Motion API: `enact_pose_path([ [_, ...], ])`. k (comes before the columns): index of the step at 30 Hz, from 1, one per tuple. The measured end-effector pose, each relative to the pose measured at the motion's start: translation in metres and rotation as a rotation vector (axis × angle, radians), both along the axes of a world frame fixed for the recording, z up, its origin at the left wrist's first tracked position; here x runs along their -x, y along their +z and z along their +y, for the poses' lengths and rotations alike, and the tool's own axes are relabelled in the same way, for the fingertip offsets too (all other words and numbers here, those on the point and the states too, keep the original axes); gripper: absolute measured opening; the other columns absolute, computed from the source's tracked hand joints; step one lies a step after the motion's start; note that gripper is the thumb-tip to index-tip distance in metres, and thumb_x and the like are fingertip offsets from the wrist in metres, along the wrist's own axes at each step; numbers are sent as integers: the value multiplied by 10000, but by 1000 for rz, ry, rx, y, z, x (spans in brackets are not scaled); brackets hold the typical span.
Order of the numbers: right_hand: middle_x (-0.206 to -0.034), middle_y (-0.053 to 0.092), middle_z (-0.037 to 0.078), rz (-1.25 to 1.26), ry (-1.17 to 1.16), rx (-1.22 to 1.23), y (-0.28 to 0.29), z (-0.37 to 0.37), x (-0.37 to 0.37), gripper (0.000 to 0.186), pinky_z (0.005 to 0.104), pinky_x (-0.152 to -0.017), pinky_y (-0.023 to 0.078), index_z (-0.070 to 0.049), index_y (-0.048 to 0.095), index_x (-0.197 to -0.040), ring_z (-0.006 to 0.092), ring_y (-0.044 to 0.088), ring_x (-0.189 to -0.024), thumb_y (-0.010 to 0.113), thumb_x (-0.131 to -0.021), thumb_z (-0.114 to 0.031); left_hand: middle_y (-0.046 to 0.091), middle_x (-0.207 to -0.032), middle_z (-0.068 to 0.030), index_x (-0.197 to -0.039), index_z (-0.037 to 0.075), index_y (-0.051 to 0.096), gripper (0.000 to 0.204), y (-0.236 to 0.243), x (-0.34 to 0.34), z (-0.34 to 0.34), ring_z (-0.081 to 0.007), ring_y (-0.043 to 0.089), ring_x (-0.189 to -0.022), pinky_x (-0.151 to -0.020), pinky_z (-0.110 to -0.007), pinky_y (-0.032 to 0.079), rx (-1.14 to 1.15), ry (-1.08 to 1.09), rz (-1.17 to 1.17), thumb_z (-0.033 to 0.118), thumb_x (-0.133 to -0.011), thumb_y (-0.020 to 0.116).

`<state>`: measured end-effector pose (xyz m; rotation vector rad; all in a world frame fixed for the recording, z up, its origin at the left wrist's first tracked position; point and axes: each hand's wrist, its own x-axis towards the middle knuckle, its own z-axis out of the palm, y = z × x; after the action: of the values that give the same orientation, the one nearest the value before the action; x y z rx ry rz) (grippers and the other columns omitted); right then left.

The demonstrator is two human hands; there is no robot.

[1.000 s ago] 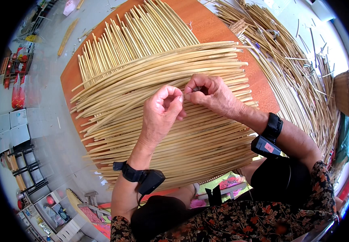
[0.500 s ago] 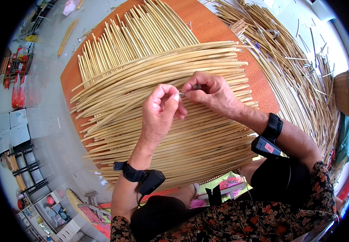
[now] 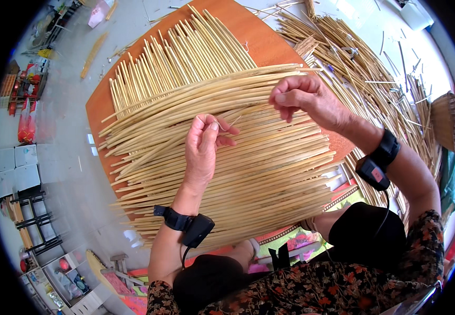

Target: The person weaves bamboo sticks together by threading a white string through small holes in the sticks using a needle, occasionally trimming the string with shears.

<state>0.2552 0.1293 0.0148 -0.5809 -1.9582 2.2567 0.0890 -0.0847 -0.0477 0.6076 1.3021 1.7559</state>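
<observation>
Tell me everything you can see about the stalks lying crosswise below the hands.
The crosswise stalks are slim, rounded and pale tan, like dried reed. They lie roughly side by side in a broad layer, ends uneven, some upper ones crossing. They rest over a reddish-brown board and overlap the lengthwise stalks. The left hand and right hand are above them; contact is unclear.

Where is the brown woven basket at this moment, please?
In the head view, the brown woven basket is near the right edge, just right of the scattered tan stalks and above the teal-green sheet.
</observation>
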Motion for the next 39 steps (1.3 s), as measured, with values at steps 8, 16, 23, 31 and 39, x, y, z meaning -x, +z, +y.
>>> enact_pose_path([
  [8, -870, 666, 29, -217, 50, -20, 45, 47, -72, 304, 225, -594, 556, -12, 674, -1057, 83, 655, -707, 584, -965, -287, 604, -946, -65, -1030, 61, 533, 91, -7, -2, 4, -194, 667, -871, -702, -306, 569, 56, -45, 99, 131, -1030, 475],
  [16, -935, 662, 34, -232, -23, -161, 117, 55, -181, 419, 176, -559, 544, -1, 631, -1175, 63, 657, -746, 531, -1014, -375, 624, -938, -44, -1060, 77, 558, 85, -10, 16, -1, -185, 670, -884, -752, -310, 566, 110, -114, 75, 137, -1008, 526],
  [23, -957, 692, 65, -525, -196, -260, 86, 4, -304, 394, 252, -613, 569, -20, 670, -1131, 116, 673, -762, 595, -988, -379, 623, -924, -40, -1033, 92, 549, 63, -2, 5, 8, -191, 674, -902, -782, -335, 567, 203, -139, 32, 140, -1009, 518],
  [31, -902, 667, 101, -513, -238, 259, 20, -103, -369, 457, 292, -590, 593, 15, 651, -1050, 168, 678, -740, 491, -1040, -413, 644, -962, -56, -1008, 99, 574, 66, -7, 27, 0, -229, 673, -964, -805, -348, 571, 279, -118, -25, 160, -986, 563],
  [39, -748, 623, 44, -314, -370, 307, 104, -151, -366, 398, 239, -505, 510, -23, 615, -968, 128, 642, -596, 592, -987, -419, 666, -953, -101, -990, 68, 587, 70, -10, 11, 3, -252, 681, -953, -794, -367, 582, 288, -71, -20, 135, -973, 575],
])
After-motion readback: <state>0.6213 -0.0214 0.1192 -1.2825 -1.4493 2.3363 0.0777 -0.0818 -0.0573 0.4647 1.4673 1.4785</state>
